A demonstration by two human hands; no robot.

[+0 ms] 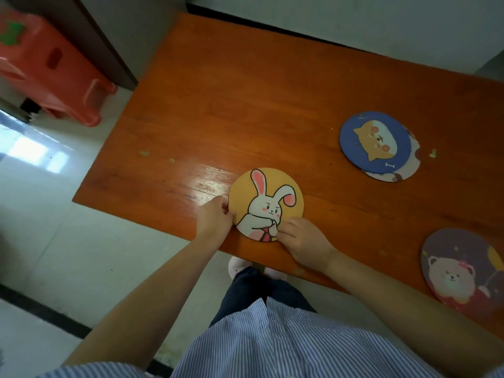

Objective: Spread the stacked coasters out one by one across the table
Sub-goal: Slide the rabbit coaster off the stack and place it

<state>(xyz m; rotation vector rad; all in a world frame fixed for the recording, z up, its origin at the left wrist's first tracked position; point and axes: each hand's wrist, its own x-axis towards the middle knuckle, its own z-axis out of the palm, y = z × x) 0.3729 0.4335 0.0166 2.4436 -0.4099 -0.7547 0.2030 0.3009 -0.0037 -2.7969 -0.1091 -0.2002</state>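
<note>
A round yellow coaster with a white rabbit (266, 203) lies near the front edge of the orange wooden table (245, 105). My left hand (214, 218) pinches its left rim. My right hand (300, 238) presses on its lower right edge with curled fingers. At the right, a blue coaster with an orange dog (375, 143) lies on top of another coaster (403, 170), which peeks out below and to the right. A purple coaster with a white bear (463, 271) lies alone at the table's front right.
An orange plastic stool (51, 64) stands on the tiled floor to the left of the table. A pale wall runs behind the table's far edge. The table's front edge is close to my body.
</note>
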